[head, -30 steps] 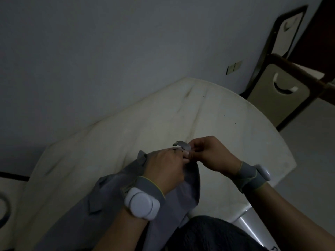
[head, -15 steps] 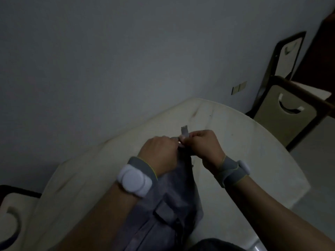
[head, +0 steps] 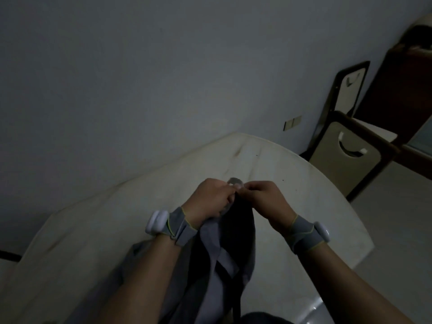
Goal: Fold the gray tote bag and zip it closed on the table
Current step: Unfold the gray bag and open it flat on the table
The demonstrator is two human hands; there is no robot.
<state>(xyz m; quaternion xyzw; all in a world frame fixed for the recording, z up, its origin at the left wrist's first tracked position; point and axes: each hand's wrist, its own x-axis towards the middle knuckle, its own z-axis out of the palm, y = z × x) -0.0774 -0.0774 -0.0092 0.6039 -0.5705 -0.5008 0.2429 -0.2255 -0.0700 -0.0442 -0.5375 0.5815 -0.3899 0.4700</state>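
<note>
Dimly lit, head view looking down. Far left: pale worktop [head: 77, 232] edge, round, stained, butted against a plain grey wall [head: 140, 78]. Left forearm comes up from the bottom, grey wrist strap with white puck [head: 157, 222] on it. Left hand [head: 209, 198] is fisted, fingers closed around the top edge of the gray tote bag [head: 217, 267], knuckles up. Bag hangs from both hands down toward the person's lap, bunched, lower part draped over the near worktop edge; a darker strap or fold runs down its middle, inside looks dark. Between the hands, a small grey tab [head: 236, 182] sticks up at the bag's top; whether it is the zip pull or a fabric loop, cannot tell, too blurred. Right hand [head: 266, 202] just beside the left, nearly touching, fingers pinched shut on that same top edge of the bag near the tab. Right wrist carries a matching grey strap and white puck [head: 322, 232]. Further right: wall socket plate [head: 293, 123], low on the wall. Far right: two folding chairs, dark frames, cream panels with curved cut-out handles; nearer chair [head: 346, 157] stands by the worktop, second one [head: 350, 90] leans against the wall behind it.
</note>
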